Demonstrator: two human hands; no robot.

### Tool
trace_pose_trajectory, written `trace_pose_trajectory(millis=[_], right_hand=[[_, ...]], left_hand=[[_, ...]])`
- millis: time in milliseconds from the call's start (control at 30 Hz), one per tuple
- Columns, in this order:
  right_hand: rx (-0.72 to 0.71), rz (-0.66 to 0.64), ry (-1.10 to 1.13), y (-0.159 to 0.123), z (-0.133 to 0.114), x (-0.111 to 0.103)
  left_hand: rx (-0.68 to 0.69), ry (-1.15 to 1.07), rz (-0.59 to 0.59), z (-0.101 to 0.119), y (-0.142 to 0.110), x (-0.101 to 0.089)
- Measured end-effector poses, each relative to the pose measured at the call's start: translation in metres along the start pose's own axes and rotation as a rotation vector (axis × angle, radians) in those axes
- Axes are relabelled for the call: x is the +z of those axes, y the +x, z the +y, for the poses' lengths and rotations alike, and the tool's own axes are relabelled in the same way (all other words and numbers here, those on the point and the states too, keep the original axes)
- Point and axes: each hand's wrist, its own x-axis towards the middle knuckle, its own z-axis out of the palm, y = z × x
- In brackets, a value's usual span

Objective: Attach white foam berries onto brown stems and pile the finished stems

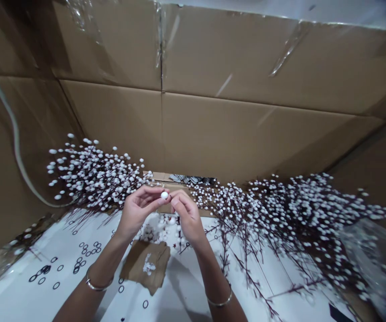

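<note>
Beyond the torn cardboard piece (158,276), a white berry (164,195) is pinched in the left hand (135,211); the right hand (188,220) is closed beside it, contents unclear. Fingertip handling seems under way; steadiness is called for.

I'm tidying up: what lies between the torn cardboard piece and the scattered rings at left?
The left forearm and its bracelet, plus loose rings near the cardboard; head view.
</note>
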Motion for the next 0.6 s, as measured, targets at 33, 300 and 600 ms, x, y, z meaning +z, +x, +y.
trace_pose_trajectory(millis=[33,300,600], right_hand=[[-0.007,0.006,-0.013,0.000,0.000,0.000],[-0.045,0.019,-0.069,-0.001,-0.002,0.000],[-0.066,0.020,-0.041,-0.001,-0.001,0.003]], left_hand=[[0.004,0.008,-0.001,0.001,-0.001,0.001],[0.088,0.051,0.014,0.006,-0.003,0.005],[0.239,0.197,0.098,0.008,-0.009,0.011]])
